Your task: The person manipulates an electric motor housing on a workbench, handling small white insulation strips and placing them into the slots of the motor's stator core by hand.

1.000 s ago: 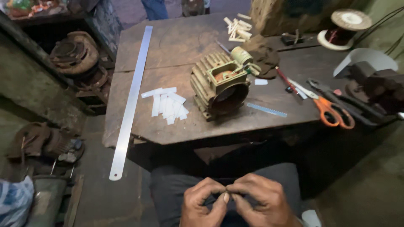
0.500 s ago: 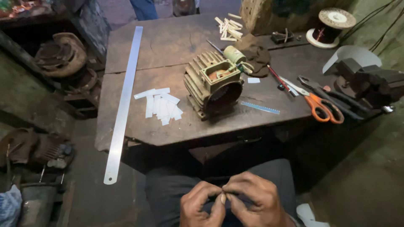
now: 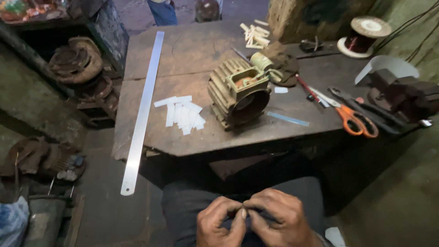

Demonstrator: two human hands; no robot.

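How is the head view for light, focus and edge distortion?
Head view: dim, soft light; the motor housing and orange scissors are sharp; the left hand and right hand sit low, slightly soft; the long metal ruler slants from wide-angle distortion.

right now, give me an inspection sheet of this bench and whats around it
surface: worn wooden table, dusty, cracked across.
job's things: a small pale piece pinched between both hands over the lap, too small to identify; cut white strips lie beside the motor housing.
clutter: long steel ruler overhanging the near edge, orange-handled scissors, short blue ruler, pale sticks, bench vise.
hands: left hand and right hand fingertips together.
cables: spool of copper wire; cords on the right wall.
surroundings: rusty motor parts left, another person's legs beyond the table.
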